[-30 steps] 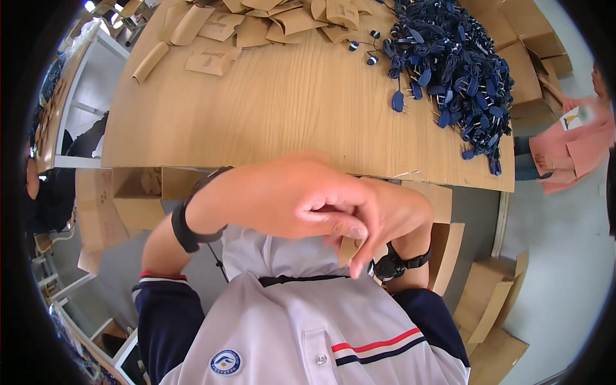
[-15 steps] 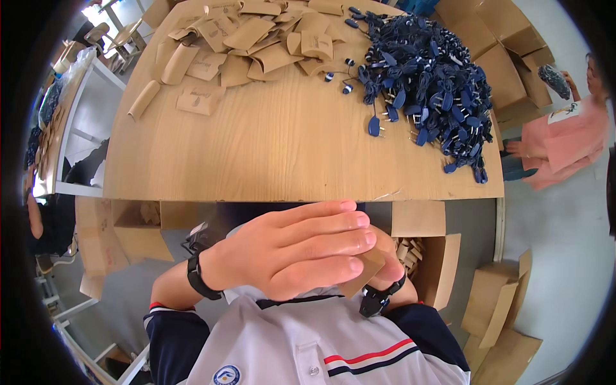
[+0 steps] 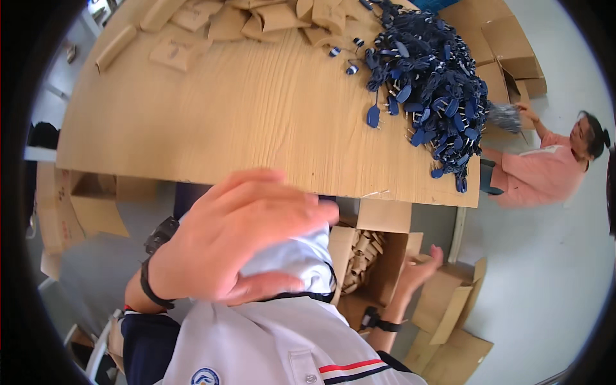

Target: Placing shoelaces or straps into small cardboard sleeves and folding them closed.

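Observation:
My left hand (image 3: 240, 224) is held in front of my chest, just below the table's near edge. Its fingers are stretched out and the thumb stands apart; motion blurs it, and nothing shows in its grasp. Out to the right, beside an open carton (image 3: 393, 273) of small brown cardboard packets (image 3: 362, 260), is my right hand (image 3: 416, 273). A brown patch shows by its raised fingers, but I cannot tell whether it is a held packet or the carton behind.
Brown cardboard packets (image 3: 276, 18) lie at the table's (image 3: 224, 122) far left. A heap of dark blue corded plugs (image 3: 430, 90) covers its right side. Another person (image 3: 545, 167) stands beyond, holding a dark bundle (image 3: 505, 117) near large cartons (image 3: 510, 45). More cartons (image 3: 96, 215) sit at left.
My hands were together, with a brown cardboard packet between them; they have parted. My right hand has swung right and my left hand has moved left. The view has shifted.

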Demonstrator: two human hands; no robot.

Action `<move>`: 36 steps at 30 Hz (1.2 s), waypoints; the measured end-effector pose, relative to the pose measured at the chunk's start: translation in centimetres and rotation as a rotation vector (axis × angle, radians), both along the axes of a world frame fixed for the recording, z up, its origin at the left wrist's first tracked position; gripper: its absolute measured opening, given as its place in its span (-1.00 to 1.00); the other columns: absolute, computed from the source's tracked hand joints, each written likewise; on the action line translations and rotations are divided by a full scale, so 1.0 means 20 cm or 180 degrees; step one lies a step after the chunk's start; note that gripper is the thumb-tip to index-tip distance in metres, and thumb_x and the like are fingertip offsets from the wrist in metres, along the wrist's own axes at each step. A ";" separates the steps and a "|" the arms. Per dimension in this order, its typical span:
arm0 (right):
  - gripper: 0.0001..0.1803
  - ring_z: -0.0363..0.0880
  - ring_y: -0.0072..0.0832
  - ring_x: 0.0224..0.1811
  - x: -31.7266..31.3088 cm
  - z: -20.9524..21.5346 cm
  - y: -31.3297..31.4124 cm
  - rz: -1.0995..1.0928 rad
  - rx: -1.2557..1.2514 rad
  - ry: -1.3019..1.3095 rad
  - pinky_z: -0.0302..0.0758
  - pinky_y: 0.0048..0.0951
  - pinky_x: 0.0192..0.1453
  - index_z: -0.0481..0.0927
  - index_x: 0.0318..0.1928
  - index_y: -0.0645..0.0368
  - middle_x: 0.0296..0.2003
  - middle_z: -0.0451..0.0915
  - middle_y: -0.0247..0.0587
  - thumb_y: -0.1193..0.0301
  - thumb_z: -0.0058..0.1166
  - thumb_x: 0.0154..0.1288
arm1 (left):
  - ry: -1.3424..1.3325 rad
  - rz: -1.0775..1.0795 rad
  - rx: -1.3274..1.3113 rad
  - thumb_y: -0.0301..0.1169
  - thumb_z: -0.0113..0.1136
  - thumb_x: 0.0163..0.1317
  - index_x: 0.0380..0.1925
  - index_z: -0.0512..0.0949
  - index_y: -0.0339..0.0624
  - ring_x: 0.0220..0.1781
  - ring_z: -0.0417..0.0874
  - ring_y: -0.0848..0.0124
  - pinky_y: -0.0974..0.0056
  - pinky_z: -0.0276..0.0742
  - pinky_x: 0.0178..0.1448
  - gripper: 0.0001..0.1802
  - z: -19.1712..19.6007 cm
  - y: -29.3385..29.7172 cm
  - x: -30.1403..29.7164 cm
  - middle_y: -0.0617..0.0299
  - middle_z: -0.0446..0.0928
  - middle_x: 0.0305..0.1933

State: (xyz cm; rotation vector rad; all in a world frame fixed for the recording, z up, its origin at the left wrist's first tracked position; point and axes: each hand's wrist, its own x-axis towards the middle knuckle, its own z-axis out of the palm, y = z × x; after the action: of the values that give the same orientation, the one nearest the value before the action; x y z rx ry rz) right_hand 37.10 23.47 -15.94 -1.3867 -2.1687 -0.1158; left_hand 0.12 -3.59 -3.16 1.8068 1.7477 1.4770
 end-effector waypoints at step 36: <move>-0.62 0.63 -0.31 -0.32 -1.68 1.15 0.01 0.4509 -0.1010 0.3574 0.70 -0.31 -0.36 0.40 -0.05 0.49 -0.14 0.51 0.03 0.30 -0.08 0.48 | -0.1164 0.0541 0.0494 -0.26 0.15 0.32 0.06 0.39 -0.33 0.02 0.57 0.37 0.34 0.42 0.11 -0.57 0.31 0.63 -0.21 0.06 0.56 -0.03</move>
State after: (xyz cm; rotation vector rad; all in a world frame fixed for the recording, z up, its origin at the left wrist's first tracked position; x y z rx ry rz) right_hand 3.50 23.69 7.10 0.2932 -1.6286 1.2160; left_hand -4.02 9.09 3.03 1.3629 1.6707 1.9159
